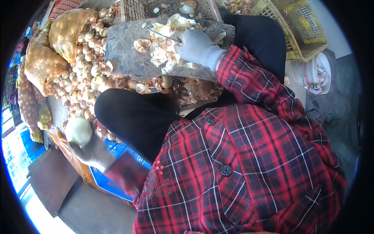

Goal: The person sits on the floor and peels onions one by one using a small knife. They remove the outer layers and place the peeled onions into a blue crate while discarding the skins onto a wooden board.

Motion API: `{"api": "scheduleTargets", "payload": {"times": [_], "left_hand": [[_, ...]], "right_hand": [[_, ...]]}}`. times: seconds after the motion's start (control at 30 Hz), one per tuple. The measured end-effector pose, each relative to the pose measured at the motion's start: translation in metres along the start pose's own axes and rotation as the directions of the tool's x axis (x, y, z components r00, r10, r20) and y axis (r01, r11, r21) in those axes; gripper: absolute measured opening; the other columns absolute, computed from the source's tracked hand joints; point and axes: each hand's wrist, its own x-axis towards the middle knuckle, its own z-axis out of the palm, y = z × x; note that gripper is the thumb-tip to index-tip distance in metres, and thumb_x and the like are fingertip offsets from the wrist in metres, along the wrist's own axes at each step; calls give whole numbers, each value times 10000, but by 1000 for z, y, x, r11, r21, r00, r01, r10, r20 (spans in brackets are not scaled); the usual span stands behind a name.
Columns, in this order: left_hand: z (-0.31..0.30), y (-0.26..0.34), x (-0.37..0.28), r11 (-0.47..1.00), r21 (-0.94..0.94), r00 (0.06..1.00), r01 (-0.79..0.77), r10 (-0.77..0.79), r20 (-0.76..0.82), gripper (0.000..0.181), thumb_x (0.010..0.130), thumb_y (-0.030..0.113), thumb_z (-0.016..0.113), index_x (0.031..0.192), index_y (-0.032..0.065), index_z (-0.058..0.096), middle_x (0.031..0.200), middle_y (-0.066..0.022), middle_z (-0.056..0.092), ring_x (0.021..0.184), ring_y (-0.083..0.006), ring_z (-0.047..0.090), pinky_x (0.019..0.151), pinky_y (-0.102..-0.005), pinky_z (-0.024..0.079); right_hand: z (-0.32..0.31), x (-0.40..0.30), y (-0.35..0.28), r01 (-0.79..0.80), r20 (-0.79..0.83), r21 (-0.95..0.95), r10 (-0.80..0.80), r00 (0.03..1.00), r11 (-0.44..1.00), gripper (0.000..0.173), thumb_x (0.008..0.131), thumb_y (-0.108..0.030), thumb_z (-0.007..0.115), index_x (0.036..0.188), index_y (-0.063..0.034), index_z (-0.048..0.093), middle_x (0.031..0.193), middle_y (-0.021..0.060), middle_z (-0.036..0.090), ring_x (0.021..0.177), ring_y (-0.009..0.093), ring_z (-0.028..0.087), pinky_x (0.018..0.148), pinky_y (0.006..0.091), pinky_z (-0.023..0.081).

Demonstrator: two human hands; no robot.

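My left hand (92, 150), gloved and blurred, holds a pale peeled onion (78, 132) at the left, above the edge of a blue plastic basket (102, 182). In a grey-white glove, my right hand (194, 46) grips a thin metal tool (162, 34), perhaps a knife, whose handle is hidden in the fist. It hovers at the right part of a worn grey board (122, 49). Papery onion skins (160, 57) lie on the board, beneath and beside the right hand.
Unpeeled onions (87, 70) are heaped left of the board, beside filled mesh sacks (70, 32). A plastic crate (133, 11) with scraps stands beyond the board. At the right are a yellow crate (309, 44) and a white bucket (314, 73). My bent knees flank the board.
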Motion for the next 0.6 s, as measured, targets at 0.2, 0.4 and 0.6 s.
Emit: {"api": "scheduleTargets", "payload": {"times": [0.2,0.4,0.6], "left_hand": [[-83,35,-112,598,722,805,348,204,-558,478,831,290,724,1181,-8,596,1082,-105,611,940,-238,595,830,-337,484],[-94,-4,-105,191,923,914,335,171,-367,495,876,230,664,1261,-54,540,1265,-182,557,1141,-269,533,985,-351,404],[-72,-127,-38,396,917,996,-52,91,18,298,921,232,568,1131,35,644,1102,-139,604,979,-248,603,846,-356,482]], "right_hand": [[-7,-1,-8,33,10,-35,-33,999,999,300,857,-290,576,1101,-140,666,910,153,691,884,330,667,811,431,520],[12,2,0,62,31,-23,-61,998,998,328,858,-294,581,1104,-99,675,929,195,686,897,344,666,805,429,519],[31,1,13,92,5,3,-92,996,996,274,848,-266,621,1035,-82,700,885,209,683,826,339,675,741,410,520]]}}
